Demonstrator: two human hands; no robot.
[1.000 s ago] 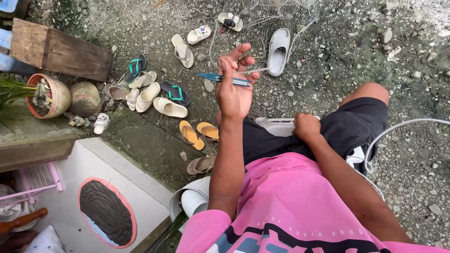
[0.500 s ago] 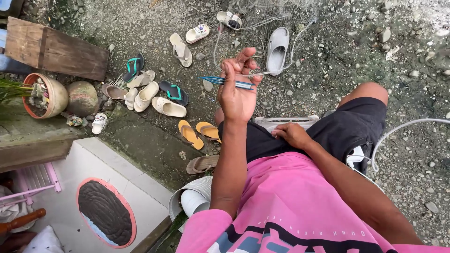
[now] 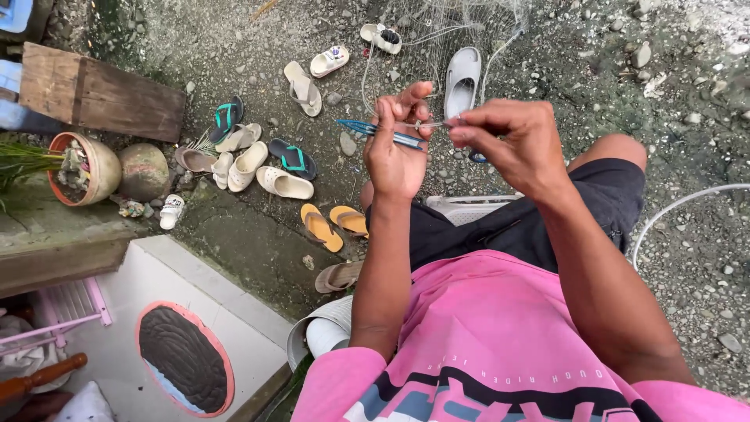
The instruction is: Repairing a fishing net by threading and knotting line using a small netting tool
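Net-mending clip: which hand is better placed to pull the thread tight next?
Probably the right hand: its fingertips pinch the thin thread beside the left hand, and it seems free to draw away. The left hand is occupied holding the blue netting needle and the mesh.

both forearms are raised in front of the chest, elbows bent. the left hand point(image 3: 398, 152) is upright, fingers curled and thumb pressed in a pinching grip. the right hand point(image 3: 512, 141) is level with it, just beside, fingertips pinched toward the left.
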